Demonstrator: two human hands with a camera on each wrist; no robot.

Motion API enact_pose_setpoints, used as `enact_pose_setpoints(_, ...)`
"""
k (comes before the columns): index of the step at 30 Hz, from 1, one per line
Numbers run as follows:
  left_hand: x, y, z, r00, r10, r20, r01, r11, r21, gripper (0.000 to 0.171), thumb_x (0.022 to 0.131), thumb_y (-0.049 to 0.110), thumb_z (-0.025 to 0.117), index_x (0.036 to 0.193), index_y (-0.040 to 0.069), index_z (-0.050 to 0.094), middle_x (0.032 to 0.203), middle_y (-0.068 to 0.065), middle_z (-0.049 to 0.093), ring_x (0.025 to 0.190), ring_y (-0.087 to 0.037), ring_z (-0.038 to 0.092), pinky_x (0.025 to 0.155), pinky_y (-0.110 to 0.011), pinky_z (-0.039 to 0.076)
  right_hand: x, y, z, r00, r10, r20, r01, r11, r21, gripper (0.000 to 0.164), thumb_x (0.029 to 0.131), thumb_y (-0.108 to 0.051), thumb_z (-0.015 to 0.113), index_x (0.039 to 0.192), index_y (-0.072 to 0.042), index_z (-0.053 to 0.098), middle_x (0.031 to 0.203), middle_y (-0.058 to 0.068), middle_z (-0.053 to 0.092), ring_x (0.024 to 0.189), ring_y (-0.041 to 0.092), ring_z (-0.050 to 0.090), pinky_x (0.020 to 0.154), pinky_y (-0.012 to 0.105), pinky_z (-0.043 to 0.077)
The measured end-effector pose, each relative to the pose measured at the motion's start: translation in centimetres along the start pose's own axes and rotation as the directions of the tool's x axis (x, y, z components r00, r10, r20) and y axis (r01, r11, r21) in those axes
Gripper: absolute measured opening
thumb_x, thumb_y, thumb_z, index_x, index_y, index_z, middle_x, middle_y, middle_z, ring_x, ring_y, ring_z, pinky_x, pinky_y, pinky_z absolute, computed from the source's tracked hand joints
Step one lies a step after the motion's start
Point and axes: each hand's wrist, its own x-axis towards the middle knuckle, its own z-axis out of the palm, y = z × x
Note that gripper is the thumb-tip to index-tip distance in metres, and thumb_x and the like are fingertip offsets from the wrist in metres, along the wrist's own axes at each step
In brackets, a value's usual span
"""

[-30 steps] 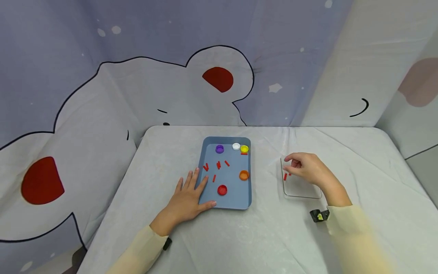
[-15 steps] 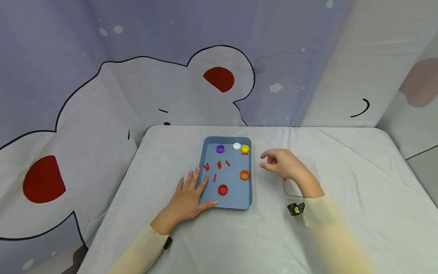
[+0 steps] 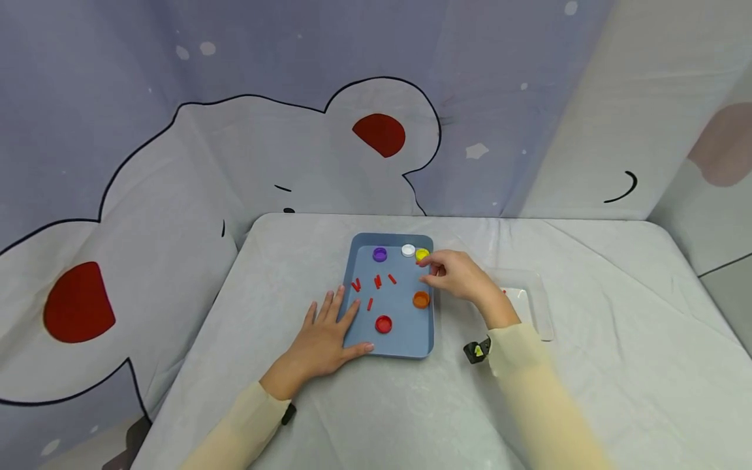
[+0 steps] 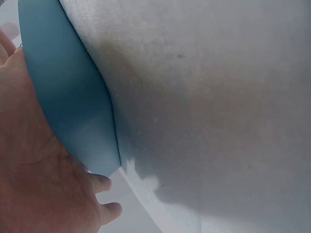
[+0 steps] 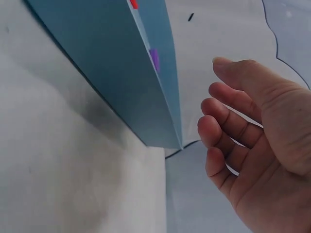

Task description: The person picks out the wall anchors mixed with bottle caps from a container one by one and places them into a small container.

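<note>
Hovering with thumb and fingers parted, right hand (image 3: 463, 279) could knock the yellow cap (image 3: 422, 252) beside its fingertips if lowered askew; left hand (image 3: 322, 343) lies splayed on tray (image 3: 405, 336).

The counter (image 3: 634, 326) is pale and creased toward its right side. Behind it hangs a purple and white backdrop (image 3: 264, 52) with black outlines. Above the counter's far edge are a small red patch (image 3: 380, 135) and a pale star (image 3: 476, 151); left of the counter, a large red patch (image 3: 79, 302); beyond its far right corner, a pink patch (image 3: 724, 143).
</note>
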Motion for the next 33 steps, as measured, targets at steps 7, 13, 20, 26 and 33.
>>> enact_pose_setpoints(7, 0.1, -0.1, 0.1, 1.0, -0.003, 0.006, 0.003, 1.0, 0.016, 0.096, 0.091, 0.075, 0.051, 0.162, 0.015, 0.027, 0.17, -0.018, 0.002, 0.155, -0.043, 0.003, 0.12, -0.066, 0.007, 1.5, 0.4, 1.4, 1.0, -0.003, 0.01, 0.002, 1.0, 0.008, 0.031, 0.092, -0.018, 0.076, 0.117, 0.0, 0.072, 0.086, 0.003, 0.063, 0.082, 0.019, 0.056, 0.076, 0.032, 0.05)
enact_pose_setpoints(13, 0.1, -0.2, 0.1, 1.0, -0.003, 0.01, 0.003, 1.0, 0.016, 0.097, 0.09, 0.076, 0.05, 0.161, 0.014, 0.027, 0.17, -0.018, 0.002, 0.155, -0.043, 0.004, 0.12, -0.066, 0.007, 2.5, 0.6, 2.5, 0.999, -0.033, 0.014, 0.033, 0.999, 0.0, 0.03, 0.093, -0.018, 0.075, 0.116, -0.001, 0.072, 0.084, 0.002, 0.063, 0.08, 0.018, 0.056, 0.074, 0.032, 0.048)
enact_pose_setpoints(20, 0.1, -0.1, 0.1, 1.0, 0.002, 0.007, -0.002, 1.0, 0.017, 0.096, 0.091, 0.076, 0.049, 0.161, 0.014, 0.028, 0.169, -0.019, 0.003, 0.155, -0.043, 0.005, 0.119, -0.067, 0.008, 3.5, 0.5, 3.4, 0.998, -0.046, 0.03, 0.046, 0.999, -0.005, 0.029, 0.092, -0.017, 0.076, 0.116, -0.002, 0.072, 0.083, 0.002, 0.063, 0.077, 0.017, 0.056, 0.073, 0.031, 0.048)
enact_pose_setpoints(26, 0.0, 0.0, 0.0, 1.0, 0.003, 0.002, -0.003, 1.0, 0.018, 0.096, 0.091, 0.076, 0.049, 0.161, 0.014, 0.03, 0.169, -0.02, 0.005, 0.155, -0.044, 0.007, 0.119, -0.067, 0.01, 4.3, 0.6, 4.2, 0.997, -0.038, 0.071, 0.04, 0.999, -0.032, 0.028, 0.092, -0.017, 0.076, 0.115, -0.003, 0.073, 0.082, 0.001, 0.065, 0.077, 0.015, 0.057, 0.074, 0.031, 0.05)
enact_pose_setpoints(33, -0.2, 0.2, 0.0, 1.0, 0.015, -0.006, -0.015, 1.0, 0.023, 0.095, 0.091, 0.075, 0.049, 0.16, 0.013, 0.03, 0.169, -0.02, 0.006, 0.154, -0.044, 0.008, 0.119, -0.067, 0.011, 4.9, 0.3, 4.9, 0.991, -0.04, 0.126, 0.057, 0.989, -0.136, 0.033, 0.091, -0.021, 0.077, 0.12, -0.006, 0.073, 0.099, 0.006, 0.068, 0.091, 0.02, 0.062, 0.086, 0.037, 0.053)
